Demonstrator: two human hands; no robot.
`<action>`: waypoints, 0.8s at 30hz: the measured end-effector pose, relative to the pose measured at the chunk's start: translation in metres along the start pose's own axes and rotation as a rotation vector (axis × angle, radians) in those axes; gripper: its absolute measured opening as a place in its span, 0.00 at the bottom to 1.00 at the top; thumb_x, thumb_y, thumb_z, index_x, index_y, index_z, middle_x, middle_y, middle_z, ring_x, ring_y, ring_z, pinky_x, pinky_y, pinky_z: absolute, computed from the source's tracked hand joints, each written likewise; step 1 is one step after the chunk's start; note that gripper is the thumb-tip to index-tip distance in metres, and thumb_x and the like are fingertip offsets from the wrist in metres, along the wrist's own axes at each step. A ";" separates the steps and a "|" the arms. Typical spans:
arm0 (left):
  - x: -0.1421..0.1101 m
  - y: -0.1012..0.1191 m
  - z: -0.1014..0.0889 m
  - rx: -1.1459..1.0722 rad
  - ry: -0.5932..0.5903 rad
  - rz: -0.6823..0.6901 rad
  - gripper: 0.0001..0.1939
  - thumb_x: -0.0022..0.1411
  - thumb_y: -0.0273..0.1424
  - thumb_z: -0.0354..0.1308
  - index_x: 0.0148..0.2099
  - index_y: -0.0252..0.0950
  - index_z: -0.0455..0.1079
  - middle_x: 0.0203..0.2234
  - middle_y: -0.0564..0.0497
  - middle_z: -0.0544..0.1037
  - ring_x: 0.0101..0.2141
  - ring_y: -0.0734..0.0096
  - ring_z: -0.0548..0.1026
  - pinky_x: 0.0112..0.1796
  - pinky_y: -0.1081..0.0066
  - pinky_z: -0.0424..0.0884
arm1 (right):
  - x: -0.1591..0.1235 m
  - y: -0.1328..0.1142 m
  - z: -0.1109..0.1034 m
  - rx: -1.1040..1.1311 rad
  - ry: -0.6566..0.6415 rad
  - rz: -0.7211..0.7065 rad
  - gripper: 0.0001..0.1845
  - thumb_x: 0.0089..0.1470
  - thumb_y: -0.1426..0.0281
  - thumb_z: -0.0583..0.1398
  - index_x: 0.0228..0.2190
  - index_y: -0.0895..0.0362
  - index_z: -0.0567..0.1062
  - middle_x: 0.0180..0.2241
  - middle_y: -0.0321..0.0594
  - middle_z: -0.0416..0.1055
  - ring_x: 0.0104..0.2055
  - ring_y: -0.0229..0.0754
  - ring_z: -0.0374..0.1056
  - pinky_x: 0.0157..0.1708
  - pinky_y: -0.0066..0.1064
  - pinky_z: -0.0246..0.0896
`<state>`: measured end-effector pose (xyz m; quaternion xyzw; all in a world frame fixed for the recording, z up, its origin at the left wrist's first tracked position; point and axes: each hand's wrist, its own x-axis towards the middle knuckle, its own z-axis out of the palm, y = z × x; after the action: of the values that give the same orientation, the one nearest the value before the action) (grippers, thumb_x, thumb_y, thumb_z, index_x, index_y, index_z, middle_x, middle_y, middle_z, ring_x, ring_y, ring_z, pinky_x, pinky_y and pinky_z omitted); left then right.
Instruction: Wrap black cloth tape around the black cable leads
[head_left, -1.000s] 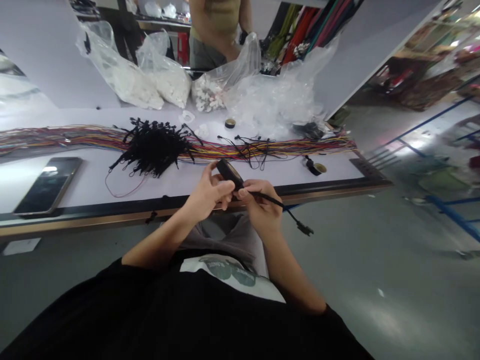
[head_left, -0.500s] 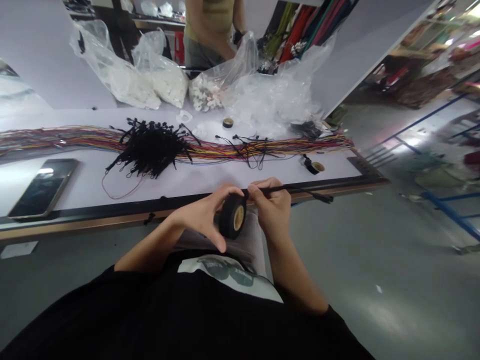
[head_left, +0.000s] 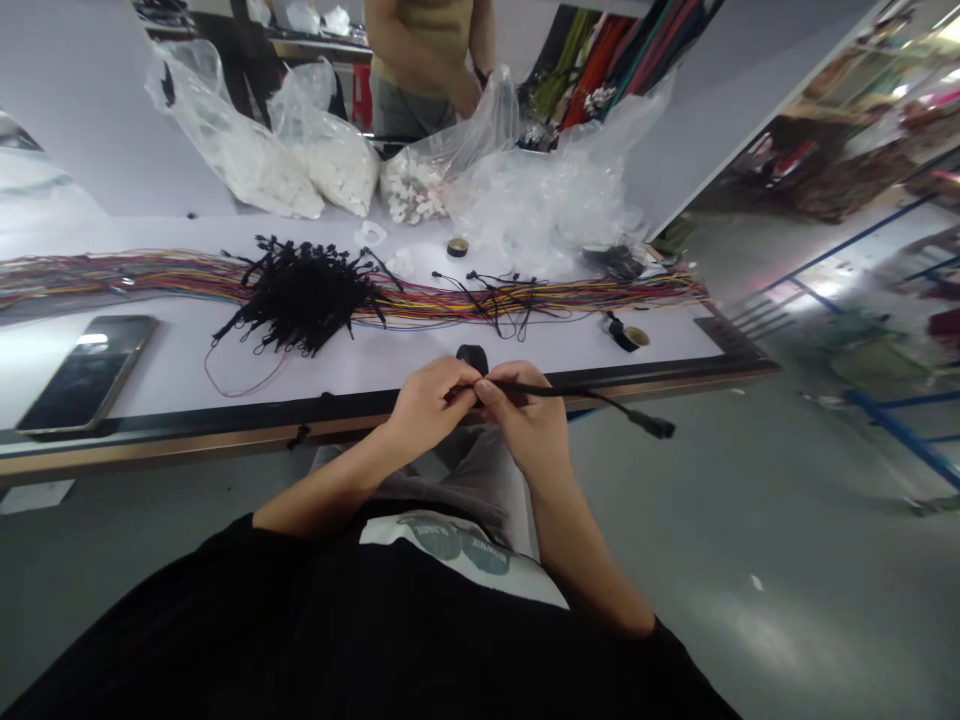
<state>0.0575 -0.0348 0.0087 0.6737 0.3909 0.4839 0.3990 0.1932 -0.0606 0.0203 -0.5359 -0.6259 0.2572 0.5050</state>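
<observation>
My right hand [head_left: 529, 405] is closed around a black cable [head_left: 592, 392], with thumb and forefinger pinched near its taped part. The cable runs out to the right and ends in a black connector [head_left: 654, 426] past the table's front edge. My left hand [head_left: 431, 400] is closed too, its fingertips pinching the cable right beside the right thumb. A roll of black tape [head_left: 472, 358] sits just beyond both sets of fingertips, partly hidden by them. Whether the left fingers also touch the tape strip is hidden.
A long bundle of coloured wires [head_left: 420, 300] crosses the table, with a heap of black connector leads [head_left: 304, 295] on it. A phone [head_left: 88, 375] lies left. Other tape rolls [head_left: 636, 338] and clear bags of white parts [head_left: 420, 185] lie farther back. Another person [head_left: 424, 60] stands opposite.
The tape roll has gone from inside my spread left hand to the far side of the fingertips. My left hand has closed into a pinch. The cable's connector end hangs lower.
</observation>
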 end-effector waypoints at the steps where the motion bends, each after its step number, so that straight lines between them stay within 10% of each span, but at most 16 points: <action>1: -0.002 0.001 0.001 -0.044 0.027 -0.031 0.04 0.51 0.24 0.56 0.27 0.38 0.68 0.24 0.53 0.73 0.30 0.72 0.71 0.35 0.71 0.67 | 0.000 0.000 0.000 -0.015 0.015 -0.017 0.05 0.49 0.66 0.61 0.25 0.54 0.71 0.22 0.31 0.69 0.26 0.36 0.66 0.27 0.30 0.62; 10: -0.007 0.000 0.000 -0.626 0.029 -0.378 0.12 0.45 0.31 0.65 0.31 0.33 0.66 0.18 0.58 0.72 0.17 0.80 0.69 0.22 0.76 0.68 | -0.001 0.010 0.002 0.025 0.156 -0.125 0.07 0.49 0.63 0.61 0.25 0.53 0.71 0.30 0.35 0.75 0.30 0.39 0.71 0.32 0.34 0.66; 24: 0.010 -0.023 -0.001 -1.107 -0.413 -0.687 0.08 0.39 0.23 0.64 0.24 0.31 0.68 0.13 0.58 0.64 0.14 0.88 0.60 0.15 0.83 0.57 | 0.002 0.013 0.002 0.162 0.129 -0.034 0.13 0.47 0.64 0.63 0.18 0.55 0.67 0.23 0.32 0.71 0.25 0.36 0.67 0.27 0.30 0.62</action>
<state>0.0557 -0.0166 -0.0086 0.2867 0.1933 0.3202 0.8820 0.1966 -0.0542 0.0090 -0.4979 -0.5785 0.2632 0.5901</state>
